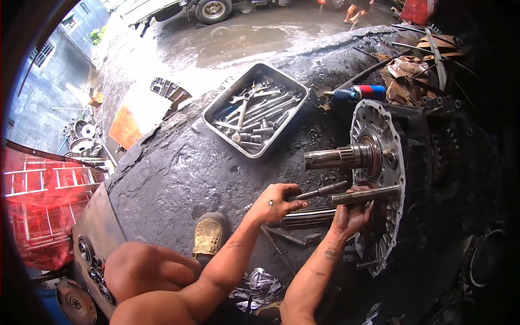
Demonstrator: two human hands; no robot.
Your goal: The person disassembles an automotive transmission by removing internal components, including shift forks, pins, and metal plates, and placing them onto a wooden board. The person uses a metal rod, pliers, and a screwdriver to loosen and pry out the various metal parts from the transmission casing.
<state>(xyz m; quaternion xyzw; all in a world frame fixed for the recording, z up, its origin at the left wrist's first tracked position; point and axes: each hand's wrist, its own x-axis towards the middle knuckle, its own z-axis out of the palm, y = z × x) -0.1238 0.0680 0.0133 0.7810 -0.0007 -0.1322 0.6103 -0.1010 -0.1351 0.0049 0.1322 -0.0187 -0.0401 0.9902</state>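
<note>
My left hand (280, 203) is closed around the near end of a slim stepped steel rod (330, 188) with a thicker far end, which points right. My right hand (351, 214) wraps a smooth steel shaft (374, 194) from below, its fingers partly hidden behind it. That shaft stands out from the pale, scalloped front face of a gearbox (394, 162) on my right. Above it a thick splined shaft (336, 157) sticks out of a bearing. A ridged shaft (309, 218) lies lower, passing behind my hands.
A metal tray (208, 115) of wrenches and sockets sits ahead on the dark, rough ground. A blue-and-red bottle (357, 92) lies beside the gearbox. Thin rods (290, 236) and crumpled paper (262, 284) are near my feet. A vehicle (211, 10) and a person's legs (355, 12) show beyond.
</note>
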